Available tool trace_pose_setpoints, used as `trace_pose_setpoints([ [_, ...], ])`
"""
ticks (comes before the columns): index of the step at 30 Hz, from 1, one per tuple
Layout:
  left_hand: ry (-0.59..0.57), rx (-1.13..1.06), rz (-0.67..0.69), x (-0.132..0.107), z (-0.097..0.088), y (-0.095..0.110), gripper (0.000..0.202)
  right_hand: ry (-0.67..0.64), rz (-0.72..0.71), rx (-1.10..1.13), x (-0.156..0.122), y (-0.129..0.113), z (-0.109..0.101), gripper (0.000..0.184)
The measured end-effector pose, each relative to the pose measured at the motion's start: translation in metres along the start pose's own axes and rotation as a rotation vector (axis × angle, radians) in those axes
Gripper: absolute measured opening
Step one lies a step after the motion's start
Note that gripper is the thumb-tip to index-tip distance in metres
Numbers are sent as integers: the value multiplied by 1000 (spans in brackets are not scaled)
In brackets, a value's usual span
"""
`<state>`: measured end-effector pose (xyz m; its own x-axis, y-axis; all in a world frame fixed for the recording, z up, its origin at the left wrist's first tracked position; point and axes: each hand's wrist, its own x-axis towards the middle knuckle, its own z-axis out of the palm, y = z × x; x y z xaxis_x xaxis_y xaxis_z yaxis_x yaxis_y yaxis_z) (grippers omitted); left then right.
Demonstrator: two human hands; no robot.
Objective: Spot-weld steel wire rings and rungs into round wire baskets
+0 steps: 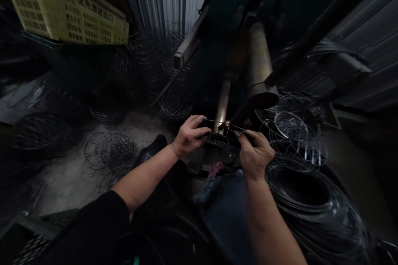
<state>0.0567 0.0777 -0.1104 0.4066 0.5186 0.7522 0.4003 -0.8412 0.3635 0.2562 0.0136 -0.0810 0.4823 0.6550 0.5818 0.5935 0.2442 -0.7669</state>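
My left hand [190, 136] pinches the left side of a thin wire ring [214, 121], fingers and thumb closed on it. On the opposite side, my right hand [255, 153] grips the same ring between thumb and fingers. Between the hands, the wire lies at a small reddish tip [228, 124] of a machine; whether they touch I cannot tell. A brass-coloured rod [223, 103] runs back from there, and a thick metal cylinder [261, 58] sits above to the right. The ring's lower part is dark and hard to make out.
A large coil of wire [342, 219] lies by my right forearm, with wire baskets [290, 126] behind it. More wire baskets [108, 149] rest on the floor at left. A yellow crate [93, 20] stands back left. A dark bar [326, 20] slants across the upper right.
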Motion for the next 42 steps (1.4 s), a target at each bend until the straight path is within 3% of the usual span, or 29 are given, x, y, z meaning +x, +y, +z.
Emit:
trace_pose_setpoints([
  [8, -12, -71, -59, 6, 6, -7, 21, 25, 30, 88, 8, 7, 9, 16],
  [23, -36, -96, -118, 7, 8, -10, 18, 25, 31, 31, 8, 9, 12, 20],
  [27, -59, -43, -112, 8, 1, -6, 27, 7, 29, 93, 7, 12, 7, 17],
  [31, 134, 176, -154, -9, -7, 23, 55, 37, 143, 197, 6, 42, -23, 27],
  [33, 180, 191, -120, -23, 1, 43, 50, -82, 221, 254, 7, 66, -40, 31],
  [36, 15, 101, -79, -43, 31, 65, 45, -315, 383, 384, 9, 101, -52, 35],
  [38, -31, 89, -145, -49, 56, 70, 53, -323, 416, 395, 10, 118, -49, 34],
  [42, 42, 76, -311, -50, 88, 63, 55, -317, 388, 340, 12, 132, -36, 35],
])
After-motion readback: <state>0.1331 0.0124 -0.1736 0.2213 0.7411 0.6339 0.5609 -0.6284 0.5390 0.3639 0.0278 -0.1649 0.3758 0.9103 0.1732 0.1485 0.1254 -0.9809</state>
